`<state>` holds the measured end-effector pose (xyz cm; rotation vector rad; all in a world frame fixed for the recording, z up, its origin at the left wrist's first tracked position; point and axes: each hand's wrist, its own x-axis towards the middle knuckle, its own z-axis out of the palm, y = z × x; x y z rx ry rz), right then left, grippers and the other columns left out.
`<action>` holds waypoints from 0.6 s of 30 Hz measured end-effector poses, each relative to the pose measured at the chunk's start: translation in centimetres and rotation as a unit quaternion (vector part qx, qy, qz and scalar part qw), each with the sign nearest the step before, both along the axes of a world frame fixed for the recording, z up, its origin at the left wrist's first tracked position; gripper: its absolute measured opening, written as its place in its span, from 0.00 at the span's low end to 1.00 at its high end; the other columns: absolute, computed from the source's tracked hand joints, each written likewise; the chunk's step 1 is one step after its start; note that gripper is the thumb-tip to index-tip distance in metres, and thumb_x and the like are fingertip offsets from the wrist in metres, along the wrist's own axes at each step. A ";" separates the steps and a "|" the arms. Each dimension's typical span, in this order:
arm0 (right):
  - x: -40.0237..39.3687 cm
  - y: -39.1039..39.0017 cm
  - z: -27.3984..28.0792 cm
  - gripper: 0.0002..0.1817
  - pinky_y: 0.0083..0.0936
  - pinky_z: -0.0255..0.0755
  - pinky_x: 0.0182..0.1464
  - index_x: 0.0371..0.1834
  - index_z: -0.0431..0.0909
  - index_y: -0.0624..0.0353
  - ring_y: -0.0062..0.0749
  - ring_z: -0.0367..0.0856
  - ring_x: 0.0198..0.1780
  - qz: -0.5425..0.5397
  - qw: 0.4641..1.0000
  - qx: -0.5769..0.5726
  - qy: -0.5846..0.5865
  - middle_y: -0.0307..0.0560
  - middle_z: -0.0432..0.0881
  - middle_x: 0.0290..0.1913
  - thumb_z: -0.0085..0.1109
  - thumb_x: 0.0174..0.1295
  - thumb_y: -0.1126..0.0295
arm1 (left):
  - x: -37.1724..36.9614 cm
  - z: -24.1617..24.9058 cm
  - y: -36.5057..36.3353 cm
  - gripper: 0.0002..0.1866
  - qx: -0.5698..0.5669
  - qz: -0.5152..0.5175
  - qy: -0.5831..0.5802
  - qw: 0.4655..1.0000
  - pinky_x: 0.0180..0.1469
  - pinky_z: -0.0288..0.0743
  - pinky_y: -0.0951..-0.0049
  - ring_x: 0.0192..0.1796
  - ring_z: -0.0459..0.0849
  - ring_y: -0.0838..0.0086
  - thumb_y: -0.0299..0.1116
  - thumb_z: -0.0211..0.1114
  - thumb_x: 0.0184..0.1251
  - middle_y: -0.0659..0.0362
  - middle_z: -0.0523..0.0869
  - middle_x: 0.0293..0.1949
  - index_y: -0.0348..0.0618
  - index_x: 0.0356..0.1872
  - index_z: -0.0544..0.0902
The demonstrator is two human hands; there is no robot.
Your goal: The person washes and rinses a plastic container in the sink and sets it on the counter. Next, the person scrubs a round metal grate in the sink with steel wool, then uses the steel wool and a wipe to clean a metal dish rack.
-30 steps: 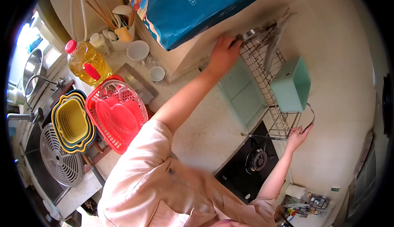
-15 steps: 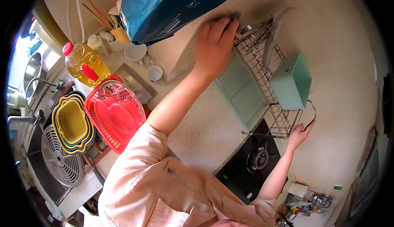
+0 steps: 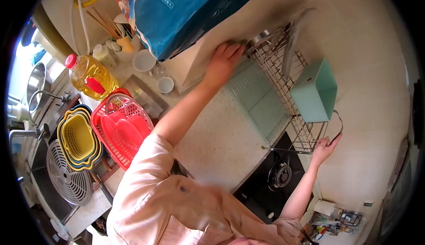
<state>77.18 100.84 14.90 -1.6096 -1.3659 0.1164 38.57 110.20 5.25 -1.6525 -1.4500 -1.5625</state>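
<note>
A wire dish rack (image 3: pixel 283 79) spans between my two hands, with a pale green box (image 3: pixel 310 92) hooked at its side. At the rack's far end is my left hand (image 3: pixel 223 63), its fingers curled round the edge; the fingertips are partly hidden. My right hand (image 3: pixel 324 149) grips the near end, by a dark curved handle (image 3: pixel 340 123). A long grey piece (image 3: pixel 292 45), blurred, leans inside the rack. Beside and partly under the rack, a translucent green drip tray (image 3: pixel 261 99) lies on the counter (image 3: pixel 208 138).
A black gas stove (image 3: pixel 279 174) sits below the rack's near end. A large blue bag (image 3: pixel 190 14) looms above my left hand. To the left are red baskets (image 3: pixel 119 143), yellow colanders (image 3: pixel 79 141), an oil bottle (image 3: pixel 90 79), a white cup (image 3: pixel 165 85) and the sink (image 3: pixel 40 169).
My left hand has shifted down and left, along with the rack's far end. The right hand stays on the near end. The blue bag shows lower in view.
</note>
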 end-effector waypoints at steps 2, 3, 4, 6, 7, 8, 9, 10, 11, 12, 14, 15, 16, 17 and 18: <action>0.3 -0.1 -0.2 0.33 0.15 0.57 0.19 0.72 0.41 0.54 0.16 0.61 0.16 0.010 1.000 0.001 0.002 0.37 0.68 0.16 0.40 0.64 0.75 | 0.6 1.6 -0.3 0.16 0.004 0.003 0.008 1.000 0.43 0.72 0.70 0.44 0.75 0.67 0.26 0.59 0.45 0.62 0.78 0.43 0.43 0.41 0.81; 0.5 0.1 -0.2 0.33 0.15 0.58 0.19 0.72 0.41 0.54 0.16 0.61 0.16 0.016 1.000 0.005 0.005 0.37 0.68 0.16 0.40 0.64 0.75 | 0.9 2.0 0.3 0.18 -0.009 -0.003 0.013 1.000 0.44 0.73 0.70 0.45 0.75 0.66 0.24 0.59 0.44 0.61 0.78 0.44 0.43 0.42 0.81; 0.6 0.2 -0.2 0.33 0.15 0.58 0.19 0.72 0.41 0.54 0.16 0.61 0.17 0.013 1.000 0.004 -0.002 0.37 0.68 0.16 0.40 0.64 0.75 | 0.9 2.4 0.8 0.20 -0.018 -0.008 0.020 1.000 0.45 0.73 0.70 0.46 0.75 0.65 0.22 0.60 0.43 0.59 0.78 0.45 0.42 0.43 0.81; 0.7 0.2 -0.4 0.33 0.15 0.58 0.20 0.72 0.40 0.54 0.16 0.62 0.17 0.008 1.000 0.004 -0.013 0.37 0.67 0.16 0.40 0.64 0.75 | 0.8 -2.2 1.5 0.19 -0.053 -0.005 -0.003 0.999 0.45 0.73 0.70 0.45 0.75 0.64 0.22 0.59 0.43 0.60 0.78 0.44 0.42 0.42 0.82; 0.8 -0.3 -0.4 0.33 0.15 0.58 0.20 0.72 0.40 0.54 0.16 0.62 0.17 0.003 1.000 -0.001 -0.016 0.36 0.67 0.16 0.40 0.64 0.75 | 0.8 -2.6 0.4 0.19 -0.076 -0.005 -0.019 0.997 0.45 0.73 0.70 0.44 0.75 0.64 0.22 0.59 0.43 0.60 0.78 0.44 0.42 0.41 0.82; 0.7 -0.2 -0.4 0.33 0.14 0.58 0.21 0.72 0.40 0.55 0.16 0.62 0.18 0.003 1.000 -0.002 -0.020 0.36 0.67 0.16 0.39 0.64 0.75 | 0.8 -2.4 0.3 0.19 -0.040 -0.007 -0.023 0.999 0.44 0.73 0.70 0.44 0.75 0.64 0.22 0.59 0.43 0.60 0.79 0.43 0.42 0.41 0.82; 0.6 0.0 -0.3 0.33 0.14 0.59 0.21 0.72 0.40 0.55 0.16 0.62 0.18 0.003 1.000 -0.004 -0.025 0.36 0.66 0.16 0.39 0.64 0.75 | 0.7 -2.1 0.4 0.19 -0.006 -0.009 -0.028 1.000 0.44 0.73 0.69 0.43 0.75 0.64 0.22 0.59 0.42 0.60 0.79 0.43 0.43 0.41 0.82; 0.5 0.0 -0.2 0.33 0.14 0.59 0.22 0.72 0.40 0.55 0.16 0.62 0.18 0.007 1.000 -0.003 -0.028 0.36 0.66 0.16 0.39 0.64 0.75 | 0.7 -0.9 -0.2 0.19 0.024 -0.013 -0.034 0.999 0.44 0.73 0.69 0.43 0.75 0.64 0.22 0.59 0.42 0.60 0.79 0.42 0.43 0.41 0.82; 0.5 -0.1 -0.2 0.33 0.14 0.59 0.22 0.72 0.40 0.56 0.16 0.62 0.18 0.009 1.000 -0.003 -0.030 0.36 0.66 0.16 0.39 0.64 0.75 | 0.8 0.3 -0.2 0.19 0.024 -0.013 -0.021 0.999 0.44 0.73 0.69 0.43 0.75 0.64 0.22 0.59 0.43 0.60 0.79 0.43 0.43 0.41 0.82; 0.5 -0.1 -0.2 0.33 0.14 0.59 0.22 0.72 0.40 0.56 0.17 0.62 0.18 0.011 0.999 0.001 -0.030 0.36 0.66 0.16 0.39 0.64 0.75 | 0.8 1.8 0.6 0.19 0.027 -0.013 -0.006 1.000 0.44 0.73 0.70 0.44 0.75 0.64 0.22 0.60 0.43 0.60 0.79 0.43 0.43 0.41 0.82; 0.5 -0.1 -0.1 0.33 0.14 0.59 0.23 0.72 0.40 0.56 0.17 0.62 0.18 0.007 0.999 0.000 -0.036 0.36 0.66 0.16 0.39 0.64 0.75 | 0.9 1.4 0.9 0.18 -0.012 -0.010 -0.002 1.000 0.46 0.73 0.70 0.45 0.75 0.64 0.23 0.61 0.45 0.60 0.79 0.44 0.43 0.42 0.82; 0.4 0.0 -0.2 0.33 0.14 0.59 0.23 0.72 0.40 0.57 0.17 0.62 0.18 0.006 0.999 0.001 -0.037 0.36 0.66 0.16 0.39 0.65 0.75 | 1.0 -1.1 0.9 0.18 -0.053 -0.004 -0.012 0.998 0.47 0.73 0.69 0.47 0.75 0.64 0.24 0.61 0.46 0.60 0.79 0.44 0.43 0.43 0.82; 0.5 -0.2 -0.2 0.33 0.14 0.59 0.23 0.72 0.40 0.57 0.17 0.62 0.18 0.002 0.999 0.002 -0.037 0.36 0.66 0.16 0.39 0.65 0.75 | 1.2 -3.5 0.4 0.17 -0.098 0.001 -0.024 0.995 0.48 0.73 0.69 0.48 0.75 0.64 0.24 0.62 0.47 0.59 0.79 0.45 0.43 0.43 0.82; 0.6 -0.2 -0.2 0.33 0.14 0.59 0.23 0.72 0.39 0.57 0.17 0.62 0.18 0.000 0.999 0.003 -0.038 0.37 0.66 0.16 0.39 0.65 0.75 | 1.5 -5.4 -0.4 0.16 -0.120 -0.006 -0.071 0.990 0.48 0.73 0.68 0.49 0.75 0.63 0.25 0.62 0.49 0.59 0.79 0.46 0.43 0.43 0.81; 0.5 0.0 -0.3 0.33 0.14 0.59 0.23 0.72 0.39 0.57 0.17 0.62 0.18 0.000 0.999 0.005 -0.038 0.37 0.66 0.16 0.39 0.65 0.74 | 1.7 -7.1 -1.1 0.16 -0.140 -0.011 -0.119 0.983 0.48 0.73 0.67 0.49 0.75 0.63 0.26 0.63 0.50 0.58 0.79 0.47 0.43 0.43 0.81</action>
